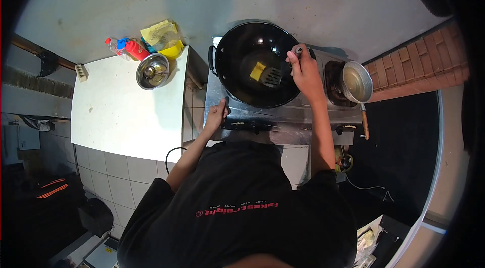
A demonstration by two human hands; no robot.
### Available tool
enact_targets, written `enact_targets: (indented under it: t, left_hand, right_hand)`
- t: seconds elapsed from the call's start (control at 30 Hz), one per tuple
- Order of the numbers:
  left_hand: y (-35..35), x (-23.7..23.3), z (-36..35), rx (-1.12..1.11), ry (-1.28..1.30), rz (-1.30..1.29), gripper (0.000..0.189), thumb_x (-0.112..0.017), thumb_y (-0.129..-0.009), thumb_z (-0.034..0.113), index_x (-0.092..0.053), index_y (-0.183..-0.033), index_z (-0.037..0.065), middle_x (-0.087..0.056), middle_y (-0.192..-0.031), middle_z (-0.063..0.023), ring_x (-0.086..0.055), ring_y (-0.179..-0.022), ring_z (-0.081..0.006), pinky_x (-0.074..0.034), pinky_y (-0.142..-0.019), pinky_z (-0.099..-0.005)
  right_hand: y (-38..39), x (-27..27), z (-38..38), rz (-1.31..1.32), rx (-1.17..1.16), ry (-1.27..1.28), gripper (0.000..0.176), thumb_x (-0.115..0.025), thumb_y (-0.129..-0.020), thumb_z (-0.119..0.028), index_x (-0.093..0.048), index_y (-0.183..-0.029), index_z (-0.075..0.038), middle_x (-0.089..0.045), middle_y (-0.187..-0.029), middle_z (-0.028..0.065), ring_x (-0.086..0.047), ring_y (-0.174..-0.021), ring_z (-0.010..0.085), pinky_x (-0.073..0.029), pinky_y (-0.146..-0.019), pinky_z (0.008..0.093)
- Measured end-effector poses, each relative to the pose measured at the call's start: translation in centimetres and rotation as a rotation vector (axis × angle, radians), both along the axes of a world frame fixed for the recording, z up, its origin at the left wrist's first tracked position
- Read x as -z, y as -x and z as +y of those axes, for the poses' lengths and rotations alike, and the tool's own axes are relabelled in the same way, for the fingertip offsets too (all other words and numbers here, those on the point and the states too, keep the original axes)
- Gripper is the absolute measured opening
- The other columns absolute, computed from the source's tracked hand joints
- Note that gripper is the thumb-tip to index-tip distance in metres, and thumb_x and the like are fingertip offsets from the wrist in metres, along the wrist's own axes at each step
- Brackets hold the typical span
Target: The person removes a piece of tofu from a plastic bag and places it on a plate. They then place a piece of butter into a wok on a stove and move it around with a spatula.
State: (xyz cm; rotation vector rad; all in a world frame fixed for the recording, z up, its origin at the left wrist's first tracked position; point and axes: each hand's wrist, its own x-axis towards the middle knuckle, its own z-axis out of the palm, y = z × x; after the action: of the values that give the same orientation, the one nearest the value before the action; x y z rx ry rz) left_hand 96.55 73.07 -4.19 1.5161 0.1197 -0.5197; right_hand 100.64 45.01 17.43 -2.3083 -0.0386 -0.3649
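Note:
A large black wok (pixel 242 89) stands on the steel gas stove (pixel 283 125). In it lies a yellow piece (pixel 257 71), right beside the slotted head of a spatula (pixel 273 77). My right hand (pixel 303 66) is closed around the spatula's handle, over the wok's right rim. My left hand (pixel 217 115) is at the stove's front left edge, below the wok, with its fingers curled together; whether they hold anything is too small to tell.
A small saucepan (pixel 356 84) sits on the right burner, handle toward the front. On the white table (pixel 121 111) at left are a metal bowl (pixel 146 84) with a ladle, a red bottle (pixel 136 50), a clear bottle (pixel 112 45) and a yellow packet (pixel 159 31).

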Motion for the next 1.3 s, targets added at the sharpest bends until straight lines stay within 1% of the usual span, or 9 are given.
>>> enact_targets:
  t: [0.03, 0.27, 0.43, 0.63, 0.97, 1.07, 1.13, 1.23, 1.3]
  left_hand:
    - [0.0, -0.1, 0.0, -0.001, -0.012, -0.003, 0.067, -0.040, -0.101, 0.054, -0.043, -0.050, 0.010, -0.037, -0.046, 0.0024, -0.035, -0.040, -0.0070, -0.025, -0.043, -0.0248]
    - [-0.1, 0.0, -0.1, -0.004, -0.013, -0.004, 0.068, -0.040, -0.100, 0.054, -0.042, -0.049, 0.010, -0.038, -0.046, 0.0022, -0.035, -0.040, -0.0071, -0.025, -0.043, -0.0250]
    - [-0.1, 0.7, 0.2, -0.010, -0.020, 0.004, 0.068, -0.041, -0.101, 0.053, -0.043, -0.049, 0.009, -0.038, -0.046, 0.0021, -0.035, -0.040, -0.0072, -0.024, -0.042, -0.0253]
    - [-0.2, 1.4, 0.1, -0.018, -0.004, -0.002, 0.067, -0.041, -0.101, 0.053, -0.043, -0.049, 0.009, -0.038, -0.046, 0.0021, -0.035, -0.039, -0.0073, -0.024, -0.042, -0.0255]
    - [-0.2, 0.8, 0.1, 0.003, 0.002, 0.013, 0.067, -0.041, -0.101, 0.053, -0.043, -0.050, 0.009, -0.038, -0.046, 0.0023, -0.036, -0.040, -0.0070, -0.026, -0.042, -0.0248]
    - [-0.3, 0.9, 0.1, 0.010, -0.008, 0.016, 0.067, -0.040, -0.101, 0.053, -0.043, -0.050, 0.009, -0.038, -0.046, 0.0026, -0.036, -0.041, -0.0068, -0.025, -0.043, -0.0246]
    - [-0.2, 1.0, 0.1, 0.009, -0.007, 0.015, 0.067, -0.040, -0.101, 0.053, -0.043, -0.050, 0.010, -0.037, -0.046, 0.0027, -0.035, -0.040, -0.0067, -0.025, -0.043, -0.0247]
    - [-0.2, 1.0, 0.0, 0.008, -0.010, 0.007, 0.067, -0.040, -0.101, 0.054, -0.043, -0.050, 0.010, -0.037, -0.046, 0.0028, -0.034, -0.040, -0.0066, -0.024, -0.042, -0.0250]
    - [-0.2, 0.8, 0.0, 0.009, -0.014, 0.000, 0.067, -0.040, -0.101, 0.054, -0.043, -0.050, 0.010, -0.037, -0.046, 0.0028, -0.034, -0.040, -0.0066, -0.024, -0.042, -0.0252]
  right_hand:
    - [0.1, -0.2, 0.1, -0.004, 0.002, -0.059, 0.033, -0.050, -0.100, -0.034, -0.045, -0.095, -0.002, -0.056, -0.072, 0.0214, -0.057, -0.075, 0.0457, -0.043, -0.066, 0.0474]
    - [0.3, -0.2, -0.3, -0.010, 0.032, 0.075, 0.033, -0.049, -0.100, -0.034, -0.046, -0.096, -0.002, -0.057, -0.072, 0.0214, -0.057, -0.076, 0.0462, -0.045, -0.067, 0.0467]
    - [0.3, -0.1, 0.3, -0.011, 0.023, -0.087, 0.033, -0.049, -0.100, -0.035, -0.047, -0.097, -0.002, -0.057, -0.074, 0.0225, -0.058, -0.077, 0.0466, -0.045, -0.067, 0.0475]
    - [0.5, -0.2, 0.2, -0.015, 0.060, 0.072, 0.031, -0.048, -0.100, -0.034, -0.047, -0.100, -0.003, -0.060, -0.076, 0.0221, -0.059, -0.079, 0.0458, -0.046, -0.068, 0.0478]
    - [1.8, 0.1, 0.3, 0.088, 0.091, -0.046, 0.030, -0.048, -0.101, -0.033, -0.045, -0.104, -0.003, -0.061, -0.076, 0.0221, -0.060, -0.080, 0.0465, -0.046, -0.066, 0.0460]
    - [2.0, 1.0, -0.1, 0.052, 0.083, -0.106, 0.030, -0.047, -0.102, -0.032, -0.045, -0.105, -0.003, -0.063, -0.076, 0.0191, -0.063, -0.072, 0.0397, -0.047, -0.063, 0.0414]
    - [2.5, 0.8, 0.0, 0.123, 0.101, -0.215, 0.029, -0.046, -0.103, -0.031, -0.044, -0.107, -0.003, -0.063, -0.079, 0.0135, -0.062, -0.063, 0.0261, -0.047, -0.060, 0.0354]
    - [2.6, 2.4, -0.1, 0.079, 0.095, -0.287, 0.027, -0.043, -0.104, -0.030, -0.044, -0.109, -0.003, -0.062, -0.082, 0.0087, -0.056, -0.059, 0.0151, -0.046, -0.058, 0.0300]
    - [2.6, 3.2, -0.2, 0.067, 0.110, -0.318, 0.027, -0.043, -0.104, -0.029, -0.043, -0.109, -0.003, -0.062, -0.082, 0.0080, -0.055, -0.058, 0.0145, -0.046, -0.058, 0.0294]
